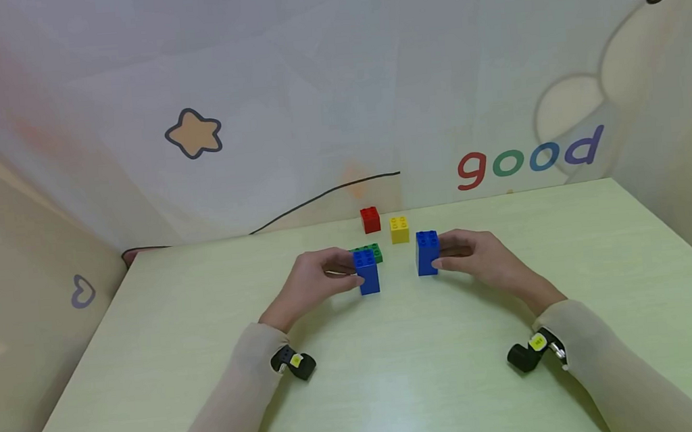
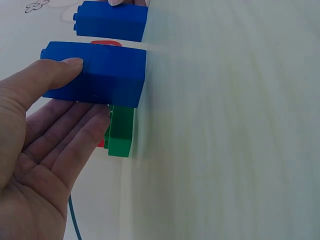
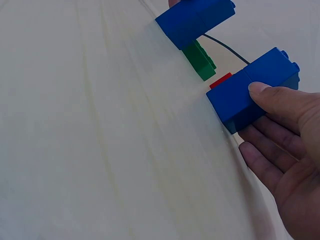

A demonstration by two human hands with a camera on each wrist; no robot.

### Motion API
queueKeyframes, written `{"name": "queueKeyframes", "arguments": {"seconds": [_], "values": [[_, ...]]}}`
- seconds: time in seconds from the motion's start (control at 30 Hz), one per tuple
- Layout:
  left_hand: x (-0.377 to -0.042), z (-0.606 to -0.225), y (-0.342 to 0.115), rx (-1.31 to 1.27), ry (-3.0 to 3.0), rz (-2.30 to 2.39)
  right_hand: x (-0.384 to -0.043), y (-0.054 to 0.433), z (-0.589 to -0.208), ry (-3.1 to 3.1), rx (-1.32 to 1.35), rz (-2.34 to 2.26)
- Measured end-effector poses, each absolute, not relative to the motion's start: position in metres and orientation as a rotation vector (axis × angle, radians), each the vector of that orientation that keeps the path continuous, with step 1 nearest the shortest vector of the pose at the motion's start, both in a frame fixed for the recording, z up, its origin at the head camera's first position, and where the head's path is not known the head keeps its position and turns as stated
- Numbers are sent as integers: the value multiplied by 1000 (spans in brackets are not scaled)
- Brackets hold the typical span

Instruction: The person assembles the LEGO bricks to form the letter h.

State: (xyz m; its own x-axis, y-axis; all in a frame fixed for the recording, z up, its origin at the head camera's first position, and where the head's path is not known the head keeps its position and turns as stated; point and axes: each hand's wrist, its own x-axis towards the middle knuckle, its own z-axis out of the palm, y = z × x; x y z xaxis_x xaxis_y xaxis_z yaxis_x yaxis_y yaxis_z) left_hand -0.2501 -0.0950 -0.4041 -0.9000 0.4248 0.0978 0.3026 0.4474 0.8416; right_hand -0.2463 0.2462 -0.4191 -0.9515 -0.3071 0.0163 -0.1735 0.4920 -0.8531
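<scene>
Between thumb and fingers my left hand (image 1: 317,276) pinches an upright stack of two blue toy bricks (image 1: 368,276), studs on top; the seam shows in the left wrist view. A matching blue stack (image 1: 427,256) is pinched by my right hand (image 1: 480,253), a short gap to the right. Whether either stack touches the table cannot be told. Just behind the left stack lies a green brick (image 1: 376,251), partly hidden by it. Farther back stand a red brick (image 1: 371,220) and, to its right, a yellow brick (image 1: 399,230).
The pale table (image 1: 372,390) runs back to a printed cloth backdrop (image 1: 310,76) close behind the red brick. Side cloths rise beyond its left and right edges. A small black camera is strapped on each wrist, over long sleeves (image 1: 227,408).
</scene>
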Motion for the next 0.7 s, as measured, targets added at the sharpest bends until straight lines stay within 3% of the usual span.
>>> {"name": "queueKeyframes", "arguments": {"seconds": [0.7], "values": [[-255,-403,-72,633,2552,1444,-246,246,-419,2615,-429,-1445]]}}
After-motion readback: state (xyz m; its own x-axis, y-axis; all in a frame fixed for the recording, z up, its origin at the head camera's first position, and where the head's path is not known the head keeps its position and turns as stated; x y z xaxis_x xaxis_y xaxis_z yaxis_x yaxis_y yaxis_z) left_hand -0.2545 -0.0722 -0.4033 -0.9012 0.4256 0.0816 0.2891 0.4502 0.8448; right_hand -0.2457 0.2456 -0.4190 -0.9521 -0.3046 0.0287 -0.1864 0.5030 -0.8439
